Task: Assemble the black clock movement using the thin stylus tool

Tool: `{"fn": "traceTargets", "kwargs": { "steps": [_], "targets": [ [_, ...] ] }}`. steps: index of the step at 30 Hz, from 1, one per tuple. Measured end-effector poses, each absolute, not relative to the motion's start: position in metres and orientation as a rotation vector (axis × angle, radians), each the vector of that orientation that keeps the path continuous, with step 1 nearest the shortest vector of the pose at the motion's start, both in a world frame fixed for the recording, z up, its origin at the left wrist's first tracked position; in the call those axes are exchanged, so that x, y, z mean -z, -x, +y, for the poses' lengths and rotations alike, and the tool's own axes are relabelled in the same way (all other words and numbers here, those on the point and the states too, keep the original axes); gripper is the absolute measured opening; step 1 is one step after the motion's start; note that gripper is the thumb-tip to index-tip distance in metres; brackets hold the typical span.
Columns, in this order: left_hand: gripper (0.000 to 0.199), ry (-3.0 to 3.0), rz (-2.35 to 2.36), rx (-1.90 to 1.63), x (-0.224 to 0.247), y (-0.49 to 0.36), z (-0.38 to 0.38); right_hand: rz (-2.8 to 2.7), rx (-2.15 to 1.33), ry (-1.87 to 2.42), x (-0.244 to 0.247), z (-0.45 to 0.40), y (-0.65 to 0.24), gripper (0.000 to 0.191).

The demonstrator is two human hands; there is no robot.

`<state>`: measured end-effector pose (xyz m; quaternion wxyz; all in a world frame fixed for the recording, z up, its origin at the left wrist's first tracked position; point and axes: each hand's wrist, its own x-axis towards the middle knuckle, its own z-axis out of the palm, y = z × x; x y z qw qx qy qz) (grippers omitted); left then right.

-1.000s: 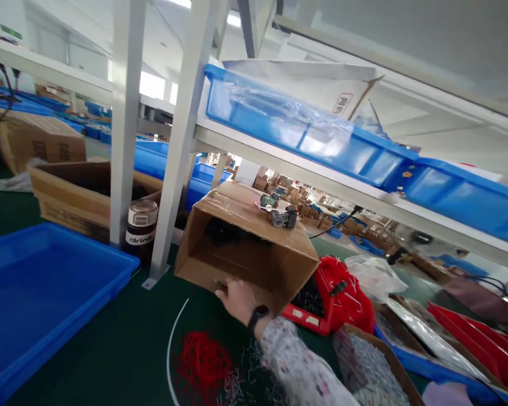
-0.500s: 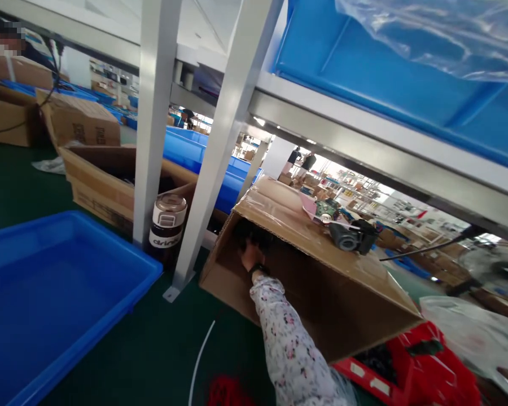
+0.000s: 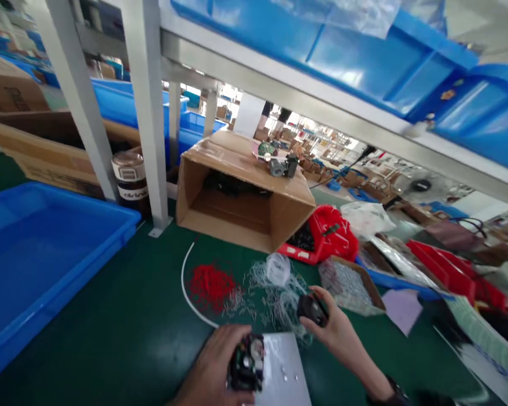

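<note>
My left hand [image 3: 214, 366] is closed around a small black device with exposed circuitry [image 3: 246, 362], at the left edge of a flat metal plate [image 3: 281, 366]. Between the thumb and fingers of my right hand [image 3: 332, 321] is a small black plastic part [image 3: 312, 309], raised above the table; its exact kind is unclear. Beyond the hands, an open cardboard box [image 3: 220, 225] lies on its side with dark parts [image 3: 232, 183] deep inside. On the table before my hands are a heap of red pieces [image 3: 211, 286] and a tangle of clear tubing [image 3: 279, 276].
A blue tray [image 3: 46, 242] takes up the left, near a drink cup [image 3: 131, 180] and metal shelf legs [image 3: 146, 113]. Red bins [image 3: 309, 256] and a shallow carton of small parts [image 3: 351, 285] stand at right. Blue bins [image 3: 322, 45] sit on the shelf overhead.
My right hand has come out of the cardboard box and back toward me, now with the black plastic part. My left hand and its device have entered view. The camera has turned right.
</note>
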<state>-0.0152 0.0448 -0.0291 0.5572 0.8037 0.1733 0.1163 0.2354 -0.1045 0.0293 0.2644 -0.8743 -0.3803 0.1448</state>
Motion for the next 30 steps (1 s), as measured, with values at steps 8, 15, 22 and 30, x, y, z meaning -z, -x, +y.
{"fn": "traceTargets", "kwargs": {
  "steps": [8,15,22,30],
  "targets": [
    [0.089,-1.672,0.534,-0.368,0.028,0.018,0.03,-1.237,-0.475,2.509,0.026,-0.244,-0.22,0.06],
    [0.076,-1.789,0.554,-0.397,0.028,0.019,0.022,-0.786,-0.259,2.84,0.013,-0.224,-0.192,0.07],
    [0.074,-1.839,0.542,-0.407,0.025,0.016,0.018,-0.814,-0.17,2.965,0.017,-0.2,-0.185,0.058],
    [0.074,-1.865,0.571,-0.37,0.02,0.014,0.02,-0.531,0.003,2.253,0.007,-0.203,-0.192,0.049]
  ]
}}
